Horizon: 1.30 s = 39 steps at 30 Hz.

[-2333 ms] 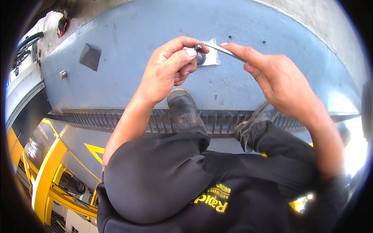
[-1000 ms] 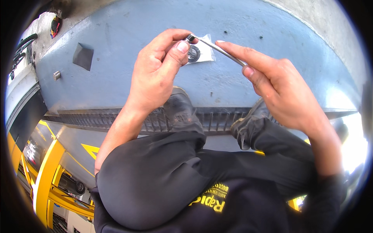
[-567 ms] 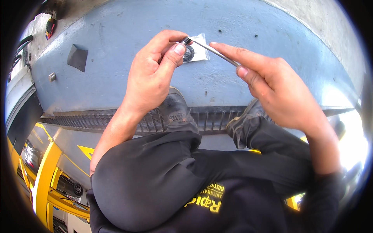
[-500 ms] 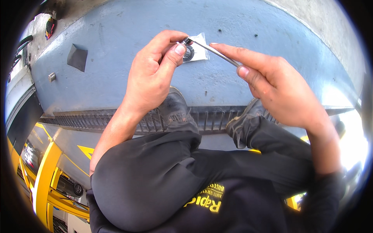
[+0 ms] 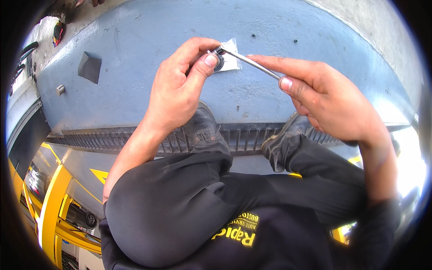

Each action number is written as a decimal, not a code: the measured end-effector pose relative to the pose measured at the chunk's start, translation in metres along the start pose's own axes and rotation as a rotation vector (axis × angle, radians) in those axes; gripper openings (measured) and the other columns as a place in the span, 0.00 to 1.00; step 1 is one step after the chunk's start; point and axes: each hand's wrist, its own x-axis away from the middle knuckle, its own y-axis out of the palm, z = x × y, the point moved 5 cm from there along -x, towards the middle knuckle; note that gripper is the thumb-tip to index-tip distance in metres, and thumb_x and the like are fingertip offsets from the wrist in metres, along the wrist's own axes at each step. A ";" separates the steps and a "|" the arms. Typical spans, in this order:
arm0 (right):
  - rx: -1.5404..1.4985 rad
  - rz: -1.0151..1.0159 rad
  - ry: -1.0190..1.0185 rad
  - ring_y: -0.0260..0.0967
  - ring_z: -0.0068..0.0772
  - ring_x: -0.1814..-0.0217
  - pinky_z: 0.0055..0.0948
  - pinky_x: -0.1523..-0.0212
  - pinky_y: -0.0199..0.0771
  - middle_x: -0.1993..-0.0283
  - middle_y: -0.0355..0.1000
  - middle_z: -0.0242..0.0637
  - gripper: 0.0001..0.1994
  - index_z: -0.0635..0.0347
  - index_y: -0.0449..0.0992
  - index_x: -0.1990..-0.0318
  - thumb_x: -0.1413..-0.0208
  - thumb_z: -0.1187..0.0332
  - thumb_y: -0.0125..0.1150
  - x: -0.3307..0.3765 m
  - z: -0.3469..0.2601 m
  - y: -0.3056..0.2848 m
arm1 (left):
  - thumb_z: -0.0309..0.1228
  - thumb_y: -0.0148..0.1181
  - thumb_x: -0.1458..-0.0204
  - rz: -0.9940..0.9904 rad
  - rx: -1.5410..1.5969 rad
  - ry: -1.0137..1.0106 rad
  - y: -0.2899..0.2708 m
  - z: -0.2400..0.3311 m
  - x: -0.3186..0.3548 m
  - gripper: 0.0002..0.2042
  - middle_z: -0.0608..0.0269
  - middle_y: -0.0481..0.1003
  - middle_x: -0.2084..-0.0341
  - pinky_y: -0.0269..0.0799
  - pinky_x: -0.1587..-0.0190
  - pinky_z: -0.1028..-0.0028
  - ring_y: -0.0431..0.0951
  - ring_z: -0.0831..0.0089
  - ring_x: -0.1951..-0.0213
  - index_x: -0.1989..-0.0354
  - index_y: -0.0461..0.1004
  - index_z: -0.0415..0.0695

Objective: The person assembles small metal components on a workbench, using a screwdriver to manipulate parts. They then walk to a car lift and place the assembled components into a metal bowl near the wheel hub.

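Note:
Closed at thumb and forefinger, my left hand (image 5: 173, 90) pinches a small dark metal part (image 5: 219, 50) above the blue floor. My right hand (image 5: 333, 96) grips a slim metal rod-like tool (image 5: 256, 65), forefinger stretched along it and thumb pressed on it. Its far tip meets the small part at my left fingertips; the near end is hidden in my right palm. Just past my left thumb, a black ring (image 5: 219, 66) shows partly, in front of a white packet (image 5: 232, 57) on the floor.
On the blue floor (image 5: 180, 20) at left lie a dark angular piece (image 5: 90, 67) and a small metal cylinder (image 5: 60, 90). A drain grate (image 5: 245, 137) runs across under my boots (image 5: 204, 123). Yellow metal posts (image 5: 54, 202) stand at lower left. Another person's hand (image 5: 95, 2) shows at the top left.
Both my hands have shifted slightly downward in the picture, the right one also a little to the right, with the tool still at the small part. Another person's hand has appeared at top left.

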 end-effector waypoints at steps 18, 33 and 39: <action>0.057 0.010 -0.019 0.50 0.16 0.78 0.22 0.74 0.60 0.79 0.56 0.23 0.23 0.44 0.70 0.30 0.30 0.73 0.46 -0.001 0.004 -0.002 | 0.33 0.55 0.33 0.000 0.004 -0.054 0.003 -0.001 0.002 0.12 0.63 0.79 0.67 0.72 0.56 0.73 0.77 0.76 0.62 0.49 0.75 0.38; -0.326 -0.245 0.271 0.42 0.13 0.87 0.18 0.87 0.50 0.83 0.49 0.21 0.22 0.51 0.62 0.26 0.25 0.64 0.43 -0.001 0.010 -0.001 | 0.26 0.56 0.35 -0.008 -0.248 0.132 0.002 0.007 0.000 0.08 0.59 0.78 0.65 0.72 0.58 0.73 0.76 0.71 0.63 0.51 0.74 0.39; -0.442 -0.420 0.330 0.42 0.12 0.86 0.18 0.87 0.46 0.83 0.49 0.21 0.24 0.54 0.61 0.26 0.26 0.64 0.46 -0.005 0.023 -0.011 | 0.22 0.61 0.42 -0.048 -0.426 0.356 0.004 0.019 -0.001 0.08 0.55 0.79 0.70 0.73 0.66 0.66 0.79 0.56 0.68 0.56 0.76 0.42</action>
